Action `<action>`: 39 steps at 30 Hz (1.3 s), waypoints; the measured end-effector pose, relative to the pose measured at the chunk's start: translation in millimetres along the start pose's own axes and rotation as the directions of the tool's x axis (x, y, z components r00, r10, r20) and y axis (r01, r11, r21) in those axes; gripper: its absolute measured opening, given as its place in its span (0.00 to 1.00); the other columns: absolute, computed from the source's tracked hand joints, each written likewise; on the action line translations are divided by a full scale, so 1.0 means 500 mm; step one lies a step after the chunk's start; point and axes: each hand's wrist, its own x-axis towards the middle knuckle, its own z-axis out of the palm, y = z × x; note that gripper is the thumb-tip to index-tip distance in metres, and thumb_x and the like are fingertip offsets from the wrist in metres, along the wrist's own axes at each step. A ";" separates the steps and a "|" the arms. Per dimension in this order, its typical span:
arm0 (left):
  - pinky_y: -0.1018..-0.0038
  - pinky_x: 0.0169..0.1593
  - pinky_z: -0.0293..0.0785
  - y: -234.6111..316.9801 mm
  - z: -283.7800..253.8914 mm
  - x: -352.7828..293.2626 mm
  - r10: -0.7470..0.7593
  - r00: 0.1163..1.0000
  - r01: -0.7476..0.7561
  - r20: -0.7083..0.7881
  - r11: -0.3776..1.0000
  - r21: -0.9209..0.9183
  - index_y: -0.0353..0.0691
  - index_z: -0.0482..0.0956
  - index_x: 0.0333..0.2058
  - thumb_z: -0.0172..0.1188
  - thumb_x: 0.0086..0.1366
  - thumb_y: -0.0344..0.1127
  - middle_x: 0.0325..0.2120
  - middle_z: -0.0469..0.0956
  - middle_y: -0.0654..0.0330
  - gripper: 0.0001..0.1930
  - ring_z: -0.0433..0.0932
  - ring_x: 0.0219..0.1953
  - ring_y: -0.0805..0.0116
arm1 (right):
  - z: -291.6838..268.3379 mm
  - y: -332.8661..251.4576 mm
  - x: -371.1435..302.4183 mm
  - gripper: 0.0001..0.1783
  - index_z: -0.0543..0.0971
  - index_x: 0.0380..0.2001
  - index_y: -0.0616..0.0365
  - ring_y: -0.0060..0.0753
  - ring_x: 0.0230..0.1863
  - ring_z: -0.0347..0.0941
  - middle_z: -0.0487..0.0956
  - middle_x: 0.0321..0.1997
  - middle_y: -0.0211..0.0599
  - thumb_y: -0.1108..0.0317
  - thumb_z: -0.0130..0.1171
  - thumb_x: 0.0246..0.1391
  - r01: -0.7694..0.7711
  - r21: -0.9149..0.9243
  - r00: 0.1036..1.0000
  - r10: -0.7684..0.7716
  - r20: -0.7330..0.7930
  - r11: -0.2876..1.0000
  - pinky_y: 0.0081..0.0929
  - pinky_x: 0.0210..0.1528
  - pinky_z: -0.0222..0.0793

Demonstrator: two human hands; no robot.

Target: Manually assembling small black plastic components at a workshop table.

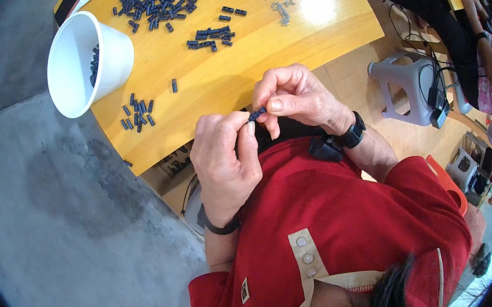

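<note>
Grey concrete floor (55, 236) fills the left of the view, with a darker stain on it beside the light wooden table (236, 63) that slants across the top. On the table's left corner a white plastic bucket (87, 62) lies tipped on its side, with a few dark pieces inside. Near the table's far edge sits a large heap of small dark blue parts (156, 0), a smaller cluster (210, 37) lies toward the middle, and another little group (138, 112) lies near the edge below the bucket. Some small metal springs (281, 7) are scattered further right. A grey plastic stool (408, 86) stands on the floor to the right. The person wears a red shirt (327, 223). Both hands meet just off the table's near edge: the left hand (223, 165) and the right hand (294, 99) pinch one small dark blue part (257, 114) between their fingertips, each gripping an end.
</note>
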 end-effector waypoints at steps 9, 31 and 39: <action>0.69 0.36 0.72 0.012 0.003 0.000 0.008 1.000 -0.008 -0.011 0.997 0.075 0.35 0.78 0.35 0.62 0.57 0.20 0.28 0.76 0.55 0.07 0.76 0.30 0.60 | 0.000 0.002 0.000 0.09 0.77 0.35 0.60 0.21 0.23 0.76 0.80 0.27 0.34 0.65 0.60 0.62 -0.014 0.059 0.998 0.011 0.054 0.998 0.21 0.23 0.75; 0.67 0.34 0.72 -0.016 0.028 -0.016 0.007 0.996 -0.010 -0.086 0.999 -0.037 0.33 0.78 0.38 0.62 0.58 0.19 0.28 0.76 0.54 0.09 0.75 0.29 0.58 | -0.005 0.016 0.011 0.08 0.75 0.31 0.61 0.24 0.19 0.75 0.80 0.25 0.36 0.68 0.59 0.61 -0.195 0.316 0.977 0.155 0.147 0.928 0.19 0.20 0.72; 0.65 0.33 0.71 -0.011 0.036 -0.012 0.043 0.996 -0.040 -0.080 0.999 0.035 0.34 0.78 0.38 0.63 0.56 0.19 0.27 0.74 0.55 0.11 0.73 0.29 0.56 | -0.011 0.023 0.013 0.13 0.75 0.31 0.60 0.23 0.18 0.71 0.78 0.25 0.35 0.61 0.56 0.65 -0.204 0.311 0.976 0.169 0.137 0.928 0.22 0.18 0.68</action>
